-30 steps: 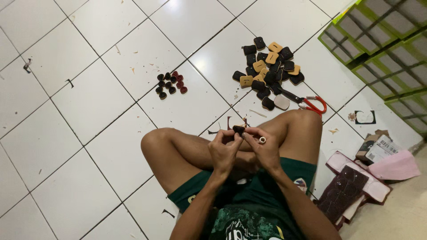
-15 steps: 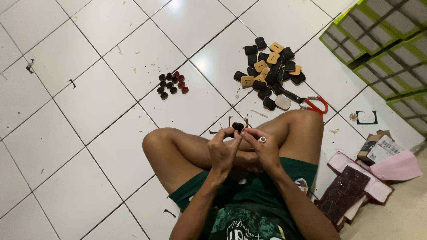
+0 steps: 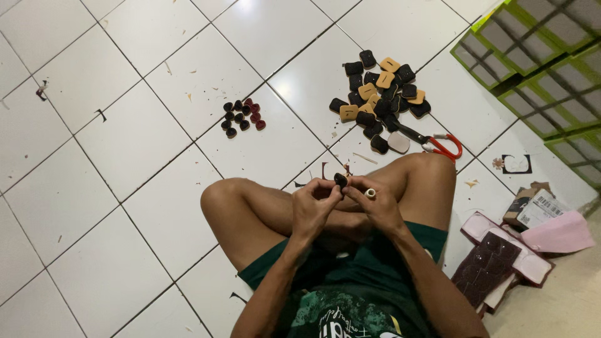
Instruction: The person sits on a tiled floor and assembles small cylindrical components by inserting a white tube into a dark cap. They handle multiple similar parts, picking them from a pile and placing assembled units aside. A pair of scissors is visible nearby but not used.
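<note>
Seated cross-legged on a white tiled floor (image 3: 125, 206), a person in green shorts (image 3: 350, 294) works a small dark piece (image 3: 340, 180) held up between both hands above the knees. The left hand (image 3: 315, 203) closes its fingertips narrowly on the piece from one side, while the right hand (image 3: 375, 205) pinches it from the other; a pale ring-like object (image 3: 370, 193) shows on or at the right hand's fingers, though whether it is worn or held cannot be told. The two hands touch at the fingertips, just in front of the bent legs. On the floor beyond the knees lies a heap of dark and tan flat cut pieces (image 3: 380, 94), and just beside it, near the right knee, a pair of red-handled scissors (image 3: 438, 145). Well apart to the left sits a small cluster of dark and reddish beads or buttons (image 3: 241, 116). Small scraps and offcuts are scattered over the tiles. At the person's right side rest dark brown textured sheets (image 3: 485, 266) on pink material (image 3: 551, 241), with a small cardboard box (image 3: 532, 203) next to them. A green lattice crate or rack (image 3: 544, 69) stands at the upper right corner.
</note>
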